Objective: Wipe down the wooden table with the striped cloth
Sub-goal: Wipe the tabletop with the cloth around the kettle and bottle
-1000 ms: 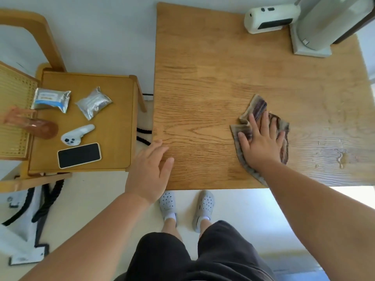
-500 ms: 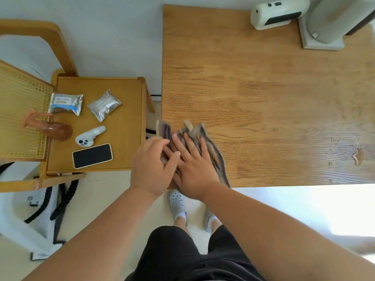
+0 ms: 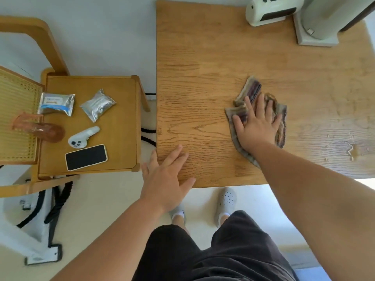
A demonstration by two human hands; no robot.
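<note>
**Flat palm on the striped cloth, mid-worktop**

The striped cloth [image 3: 252, 92] lies bunched on the wooden worktop [image 3: 203, 67], right of the frame's centre. The right hand [image 3: 256, 126] lies flat on top of it, fingers spread and pointing toward the top of the frame; its grip is splayed wide rather than pinching, and the palm covers the middle of the cloth. Folds of fabric show above the fingertips, along the left of the thumb and down the right side of the hand, and a strip trails out beside the wrist toward the near edge.

The left hand [image 3: 166, 177] rests at the near left corner of the worktop, fingers spread and empty, with the fingertips on the wood and the heel of the hand past the edge.

To the right of the cloth, near the right edge of the frame, a small puddle [image 3: 353, 152] and scattered droplets shine on the wood. At the upper right stand a white device [image 3: 269, 11] and the base of a pale appliance [image 3: 316, 37].

On the left of the frame a small side table [image 3: 121, 122] carries a black phone [image 3: 86, 157], a white controller [image 3: 83, 136], a silver pouch [image 3: 98, 104] and a blue-and-silver packet [image 3: 56, 103]. The person's two grey clogs [image 3: 227, 197] show on the floor below the worktop's near edge.
</note>
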